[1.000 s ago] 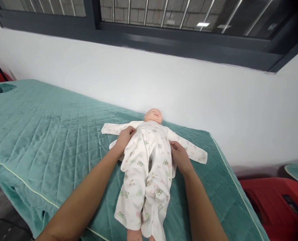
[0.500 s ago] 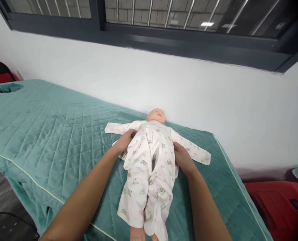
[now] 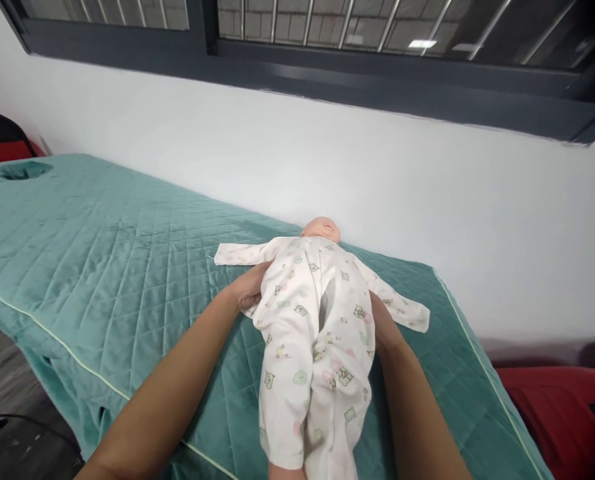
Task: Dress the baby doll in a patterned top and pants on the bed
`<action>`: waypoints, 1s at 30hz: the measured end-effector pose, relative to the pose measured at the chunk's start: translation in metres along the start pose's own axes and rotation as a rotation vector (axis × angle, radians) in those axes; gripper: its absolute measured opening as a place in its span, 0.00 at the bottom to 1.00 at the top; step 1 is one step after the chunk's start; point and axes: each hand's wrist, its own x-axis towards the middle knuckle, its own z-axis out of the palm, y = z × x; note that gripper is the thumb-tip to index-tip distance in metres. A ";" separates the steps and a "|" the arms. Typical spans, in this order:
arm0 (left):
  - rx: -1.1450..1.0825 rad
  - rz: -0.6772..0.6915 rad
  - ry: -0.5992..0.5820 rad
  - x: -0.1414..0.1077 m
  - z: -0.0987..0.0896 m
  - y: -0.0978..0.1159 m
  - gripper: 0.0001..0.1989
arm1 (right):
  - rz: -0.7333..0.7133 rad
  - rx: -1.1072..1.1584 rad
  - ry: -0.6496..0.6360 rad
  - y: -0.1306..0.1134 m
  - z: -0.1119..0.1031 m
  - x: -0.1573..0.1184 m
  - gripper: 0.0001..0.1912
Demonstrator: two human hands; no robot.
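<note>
A baby doll point(image 3: 322, 229) lies on its back on the green bed, head toward the wall. It wears a white long-sleeved top point(image 3: 240, 253) and white trousers point(image 3: 287, 360), both printed with small animals. The doll's hips look raised toward me. My left hand point(image 3: 250, 288) is closed at the left side of the trousers' waist, its fingertips hidden by the cloth. On the other side my right hand point(image 3: 383, 321) grips the waist too, with most of its fingers behind the fabric. Both sleeves are spread outward. One bare foot shows partly at the lower edge.
A quilted green cover point(image 3: 142, 247) lies over the bed, which has a face hole point(image 3: 25, 171) at the far left. Behind it are a white wall point(image 3: 407, 193) and a dark window frame point(image 3: 327, 70). A red chair point(image 3: 552, 407) stands at the right.
The doll's hips and legs have come up, nearer to me, and shifted slightly right in view. My hands have moved along with the waist, and the right fingers are now more hidden.
</note>
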 end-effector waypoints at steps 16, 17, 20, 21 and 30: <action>-0.115 -0.114 0.185 -0.010 0.016 0.006 0.17 | -0.004 0.201 -0.030 0.017 -0.002 0.009 0.26; -0.110 -0.100 0.182 -0.011 0.017 0.005 0.17 | -0.009 0.201 -0.030 0.017 -0.002 0.009 0.26; -0.093 -0.066 0.156 -0.010 0.017 0.004 0.17 | -0.021 0.203 -0.015 0.019 -0.002 0.011 0.24; -0.084 -0.060 0.149 -0.009 0.017 0.003 0.17 | -0.025 0.199 -0.013 0.020 -0.003 0.011 0.23; 0.012 -0.033 0.101 -0.005 0.009 -0.004 0.16 | 0.032 0.163 -0.076 0.026 -0.009 0.013 0.19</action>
